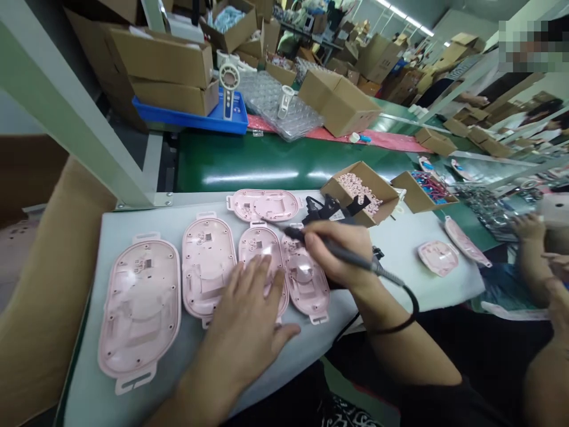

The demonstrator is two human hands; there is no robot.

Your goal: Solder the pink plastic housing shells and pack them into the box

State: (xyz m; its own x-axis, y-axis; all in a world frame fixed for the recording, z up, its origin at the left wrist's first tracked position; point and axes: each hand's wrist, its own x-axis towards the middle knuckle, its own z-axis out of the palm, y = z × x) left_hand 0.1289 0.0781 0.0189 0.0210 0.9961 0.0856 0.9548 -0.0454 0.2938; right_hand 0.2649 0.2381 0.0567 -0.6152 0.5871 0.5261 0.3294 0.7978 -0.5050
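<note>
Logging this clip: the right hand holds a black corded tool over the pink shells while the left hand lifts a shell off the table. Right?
Not quite. In the head view the left hand lies flat, pressing down on a pink shell on the table; nothing is lifted. The right hand does hold the black corded tool over the shells.

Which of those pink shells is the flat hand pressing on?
The left hand rests on the third pink shell from the left in the front row.
</note>
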